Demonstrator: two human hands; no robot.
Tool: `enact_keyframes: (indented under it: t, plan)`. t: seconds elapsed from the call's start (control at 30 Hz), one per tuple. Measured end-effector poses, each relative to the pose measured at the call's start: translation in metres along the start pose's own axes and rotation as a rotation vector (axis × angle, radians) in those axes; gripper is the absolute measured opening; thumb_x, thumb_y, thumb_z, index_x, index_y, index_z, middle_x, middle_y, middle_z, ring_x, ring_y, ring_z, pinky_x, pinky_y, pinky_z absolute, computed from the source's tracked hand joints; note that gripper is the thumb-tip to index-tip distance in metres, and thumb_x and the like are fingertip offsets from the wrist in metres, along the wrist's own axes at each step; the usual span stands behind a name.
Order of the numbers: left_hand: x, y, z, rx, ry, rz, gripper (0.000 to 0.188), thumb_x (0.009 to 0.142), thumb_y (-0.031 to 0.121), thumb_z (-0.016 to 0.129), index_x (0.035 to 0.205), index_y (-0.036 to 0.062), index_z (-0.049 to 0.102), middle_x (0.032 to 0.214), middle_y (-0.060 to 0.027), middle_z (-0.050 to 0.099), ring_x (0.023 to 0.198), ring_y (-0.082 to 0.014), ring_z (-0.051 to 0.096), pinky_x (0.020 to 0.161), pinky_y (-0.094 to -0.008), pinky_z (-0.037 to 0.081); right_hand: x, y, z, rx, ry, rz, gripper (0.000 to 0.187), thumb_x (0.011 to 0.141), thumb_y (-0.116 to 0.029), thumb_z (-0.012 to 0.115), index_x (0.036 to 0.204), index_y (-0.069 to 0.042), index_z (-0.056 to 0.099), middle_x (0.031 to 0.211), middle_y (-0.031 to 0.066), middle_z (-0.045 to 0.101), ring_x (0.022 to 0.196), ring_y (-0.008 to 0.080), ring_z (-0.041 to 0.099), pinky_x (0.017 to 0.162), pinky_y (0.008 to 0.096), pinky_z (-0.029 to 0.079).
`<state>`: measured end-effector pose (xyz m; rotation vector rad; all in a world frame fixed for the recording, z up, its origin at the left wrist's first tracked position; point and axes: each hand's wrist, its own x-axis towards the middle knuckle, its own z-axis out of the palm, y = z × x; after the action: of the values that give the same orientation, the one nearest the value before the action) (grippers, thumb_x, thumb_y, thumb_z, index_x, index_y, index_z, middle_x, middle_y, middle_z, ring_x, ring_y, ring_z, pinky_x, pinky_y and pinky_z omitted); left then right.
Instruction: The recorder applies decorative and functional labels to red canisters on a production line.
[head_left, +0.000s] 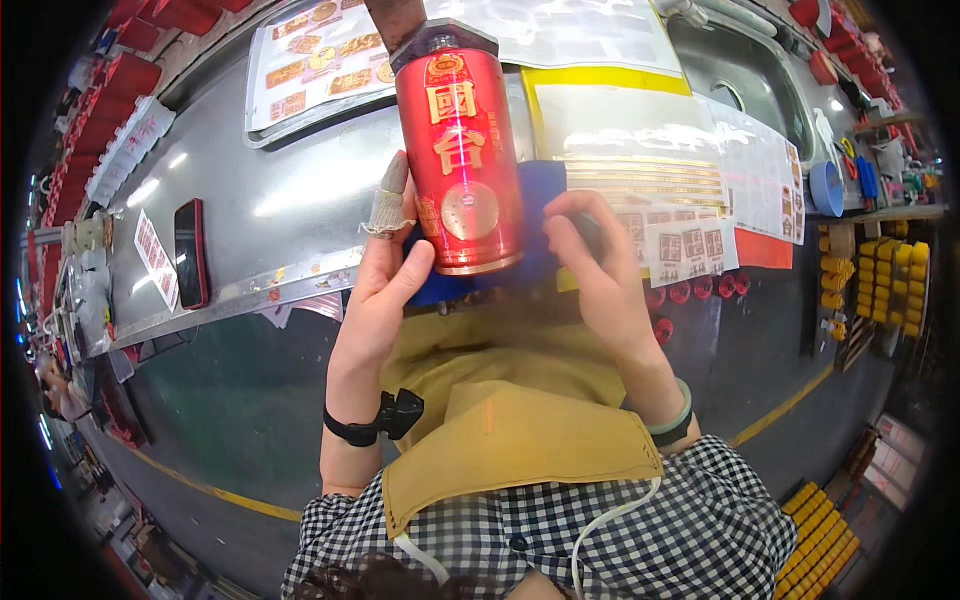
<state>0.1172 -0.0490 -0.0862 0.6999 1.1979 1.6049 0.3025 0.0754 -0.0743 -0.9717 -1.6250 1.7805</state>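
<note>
A red bottle (455, 160) with gold characters and a pale round emblem leans in front of me, its base toward me. At its top a dark bracket (445, 40) surrounds the neck. My left hand (385, 275) is beside the bottle's left side, fingers and thumb extended, a pale finger cot (385, 210) on one finger. Whether it touches the bottle I cannot tell. Right of the bottle my right hand (605, 265) is apart from it, thumb and index finger pinched together; anything between them is too small to make out. A blue pad (545, 185) lies under the bottle.
Sticker sheets (690, 245) and yellow-edged film (630, 120) lie at the right. A tray with printed sheets (320, 60) is at the back left. A phone (190, 253) lies near the left front edge. A sink (740, 75) is at the far right.
</note>
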Motion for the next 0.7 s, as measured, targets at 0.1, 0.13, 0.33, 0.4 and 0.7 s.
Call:
enact_keyframes:
  t: [0.1,0.13,0.33,0.4,0.7]
  plan:
    - [-0.009,-0.005,0.003,-0.118,0.089,-0.027,0.068,0.108,0.011,0.043,0.167,0.0126,0.01,0.168,-0.0122,0.027,0.153,-0.0251,0.03,0.124,-0.0416,0.029,-0.002,-0.007,0.002,-0.06,-0.042,0.009,0.016,0.101,-0.016,0.067,0.111,-0.004,0.06,0.087,-0.0048,0.052,0.078,0.0028,0.044,0.071,0.0196,0.039]
    - [-0.002,-0.002,0.0,-0.023,0.043,-0.011,0.071,0.106,0.008,0.047,0.166,0.0064,0.01,0.17,-0.0099,0.024,0.153,-0.0213,0.029,0.125,-0.0392,0.022,-0.001,-0.01,0.003,-0.045,-0.066,0.047,0.019,0.098,-0.014,0.07,0.111,-0.005,0.061,0.089,-0.0033,0.054,0.081,0.004,0.048,0.073,0.0201,0.042]
    - [-0.002,-0.002,0.001,0.123,0.041,-0.002,0.07,0.106,0.009,0.047,0.167,0.0118,0.011,0.164,-0.0124,0.032,0.15,-0.0241,0.035,0.122,-0.0408,0.031,0.002,-0.002,0.002,-0.011,-0.117,0.03,0.025,0.094,-0.011,0.074,0.114,-0.006,0.06,0.092,-0.0026,0.055,0.081,0.0055,0.048,0.075,0.0211,0.043]
    - [-0.003,0.001,0.001,0.09,0.04,-0.018,0.074,0.104,0.007,0.05,0.166,0.0088,0.01,0.167,-0.0119,0.028,0.152,-0.0233,0.031,0.124,-0.0399,0.026,0.002,-0.002,0.001,-0.008,-0.125,0.026,0.027,0.093,-0.012,0.076,0.114,-0.006,0.06,0.092,-0.0027,0.055,0.081,0.006,0.048,0.075,0.0216,0.043]
    - [-0.004,0.007,0.0,0.035,-0.06,0.027,0.089,0.092,0.0,0.058,0.166,0.0053,0.01,0.17,-0.0131,0.024,0.155,-0.0249,0.026,0.125,-0.0391,0.02,0.001,-0.001,-0.001,-0.224,-0.11,0.014,0.047,0.076,-0.017,0.09,0.109,-0.007,0.058,0.084,-0.0041,0.048,0.078,0.0094,0.044,0.071,0.0253,0.042]
